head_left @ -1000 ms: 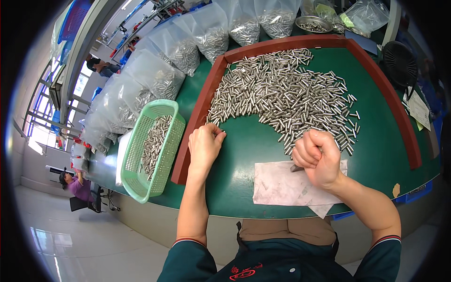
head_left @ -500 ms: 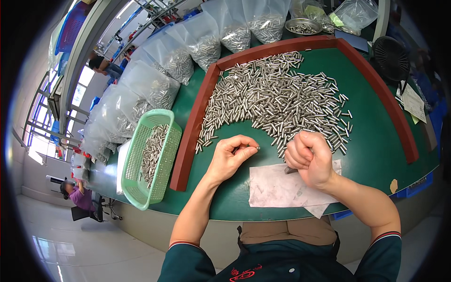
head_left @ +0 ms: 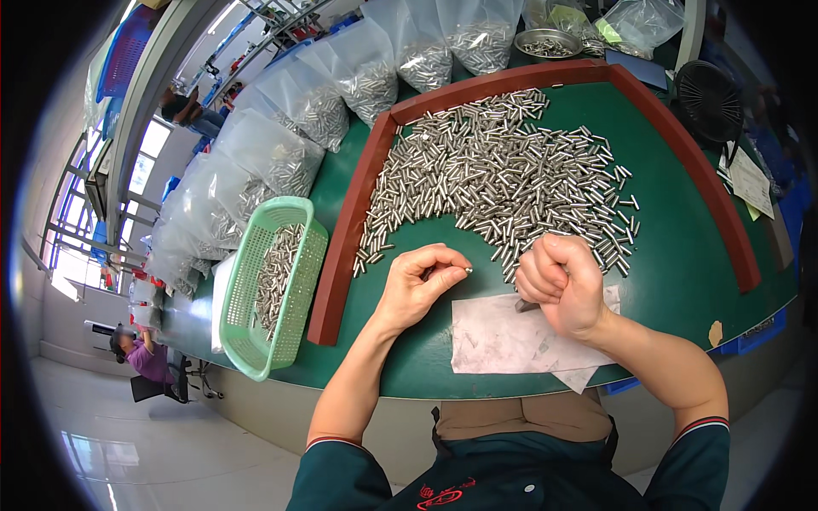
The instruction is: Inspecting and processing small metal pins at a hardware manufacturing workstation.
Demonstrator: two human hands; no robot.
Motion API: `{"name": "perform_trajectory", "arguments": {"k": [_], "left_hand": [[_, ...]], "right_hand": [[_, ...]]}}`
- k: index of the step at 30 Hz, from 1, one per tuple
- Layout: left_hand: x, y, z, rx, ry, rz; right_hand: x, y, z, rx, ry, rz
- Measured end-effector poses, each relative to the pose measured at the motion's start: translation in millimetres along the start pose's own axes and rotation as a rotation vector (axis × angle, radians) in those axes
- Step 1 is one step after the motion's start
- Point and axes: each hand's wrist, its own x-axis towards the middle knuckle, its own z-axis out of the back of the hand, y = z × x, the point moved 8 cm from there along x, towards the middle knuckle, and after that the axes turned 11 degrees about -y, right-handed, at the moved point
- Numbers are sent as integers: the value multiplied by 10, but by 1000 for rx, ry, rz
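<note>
Beyond the left hand (head_left: 416,285), pinching one metal pin (head_left: 469,270), and the clenched right hand (head_left: 564,285), loose pins (head_left: 498,175) are lying heaped.

A second earlier my left hand (head_left: 423,285) was down at the lower left edge of the metal pins (head_left: 503,170), overlapping the red wooden frame (head_left: 354,230). It had since left the frame and swung right, over the bare green tabletop (head_left: 417,243), ending much nearer my right hand (head_left: 562,285). My thumb and forefinger had come together, and one pin's end (head_left: 469,270) now showed at their tips. Pins my hand had covered beside the frame lay in sight. My left forearm had slanted inward.
</note>
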Motion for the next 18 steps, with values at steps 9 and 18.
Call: {"name": "perform_trajectory", "arguments": {"k": [9, 18], "left_hand": [[-99, 238, -334, -1094, 133, 649], [-99, 342, -175, -1063, -85, 715]], "right_hand": [[18, -10, 27, -8, -18, 1], [39, -45, 50, -29, -41, -19]]}}
